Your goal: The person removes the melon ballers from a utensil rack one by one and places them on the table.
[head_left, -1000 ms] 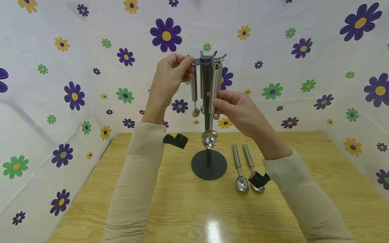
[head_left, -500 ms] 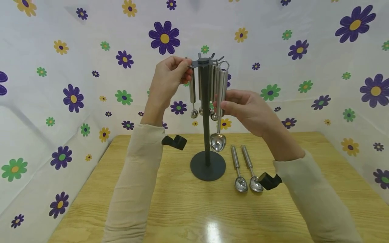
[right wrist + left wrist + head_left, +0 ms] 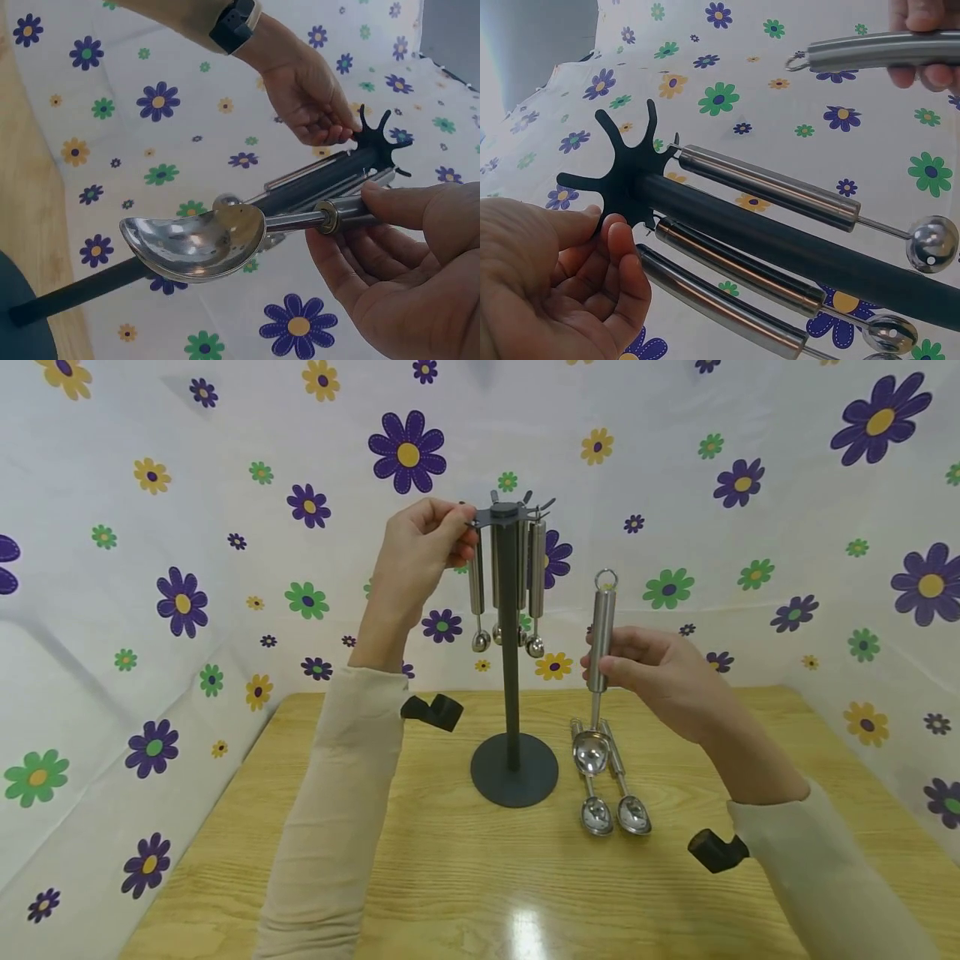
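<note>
My left hand pinches one hook arm at the top of a black utensil stand, which is upright on its round base. In my right hand is a metal scoop, gripped by its handle between thumb and fingers. Its end ring points up, and its bowl hangs above the table, apart from the stand. The right wrist view shows the shiny oval bowl close up. Several slimmer utensils with small round ends, such as this one, hang from the stand's hooks.
Two more metal scoops, a left one and a right one, lie side by side on the wooden table, right of the stand's base. A flower-patterned cloth hangs behind and at the sides.
The scoop in my right hand has come off the stand's hook and moved right and down, over the scoops on the table. My left hand has stayed at the stand's top.
</note>
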The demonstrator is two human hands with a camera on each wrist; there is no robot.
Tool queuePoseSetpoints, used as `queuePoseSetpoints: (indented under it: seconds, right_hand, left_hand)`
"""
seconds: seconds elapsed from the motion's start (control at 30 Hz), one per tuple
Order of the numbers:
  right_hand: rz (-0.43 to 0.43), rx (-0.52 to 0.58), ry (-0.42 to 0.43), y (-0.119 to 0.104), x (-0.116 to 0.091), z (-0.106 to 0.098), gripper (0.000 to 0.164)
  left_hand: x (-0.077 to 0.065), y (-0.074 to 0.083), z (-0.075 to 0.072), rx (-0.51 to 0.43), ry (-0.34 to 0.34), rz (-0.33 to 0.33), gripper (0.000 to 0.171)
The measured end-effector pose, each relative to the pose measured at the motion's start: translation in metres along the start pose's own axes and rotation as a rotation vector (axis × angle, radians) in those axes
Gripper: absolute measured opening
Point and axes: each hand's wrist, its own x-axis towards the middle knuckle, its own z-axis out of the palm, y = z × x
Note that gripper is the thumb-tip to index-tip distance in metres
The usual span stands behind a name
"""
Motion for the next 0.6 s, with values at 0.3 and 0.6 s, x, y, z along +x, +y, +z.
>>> queuePoseSetpoints:
  seconds: [0.3,0.6]
  right_hand:
    - [0.194,-0.181,0.062,0.032,-0.030,-0.027,0.038]
    - [0.170,-0.107,0.043,0.068,-0.054,-0.050,0.029]
  left_hand:
    - [0.000,-0.001,0.000,-0.006,0.001,0.006,0.013]
    - [-0.001,-0.001,0.000,-0.012,0.004,0.009,0.013]
